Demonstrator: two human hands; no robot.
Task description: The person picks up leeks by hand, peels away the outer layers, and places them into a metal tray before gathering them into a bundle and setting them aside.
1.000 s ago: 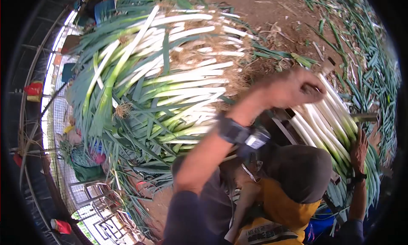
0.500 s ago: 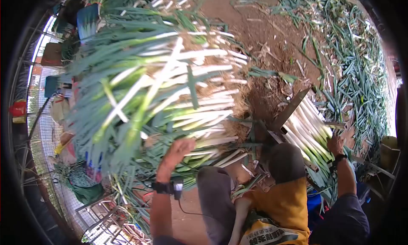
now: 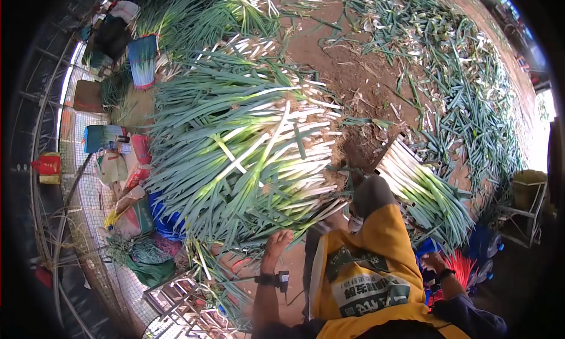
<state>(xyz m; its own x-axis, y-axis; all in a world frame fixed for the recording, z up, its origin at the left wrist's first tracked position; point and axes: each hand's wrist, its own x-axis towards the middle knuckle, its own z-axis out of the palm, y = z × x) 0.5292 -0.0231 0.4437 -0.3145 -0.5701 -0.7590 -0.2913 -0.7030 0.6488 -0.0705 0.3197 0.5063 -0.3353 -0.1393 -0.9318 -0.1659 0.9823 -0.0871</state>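
Observation:
My left hand (image 3: 279, 242) hovers beside my knee, close to the leaf ends of the big leek pile (image 3: 247, 145). Its fingers are loosely curled and nothing shows in them. Down at my right side, my right hand (image 3: 434, 261) is next to a bundle of thin red strips (image 3: 462, 269) and something blue. Its fingers are too dark and partly hidden to read. A stack of trimmed leeks (image 3: 421, 180) lies in a low metal and wood frame (image 3: 385, 150) to the right of my knee, white stems pointing away and green leaves toward me.
Cut leek leaves (image 3: 465, 92) are heaped along the right. A metal rack (image 3: 176, 298) stands at lower left, with a red box (image 3: 138, 159) and bags beyond it. Blue-capped clear bottles (image 3: 485, 248) are at my right, near a metal-framed stand (image 3: 524, 212).
My right hand has left the framed leeks and moved back to the red strips. My left hand has drawn back from the pile. The view has shifted.

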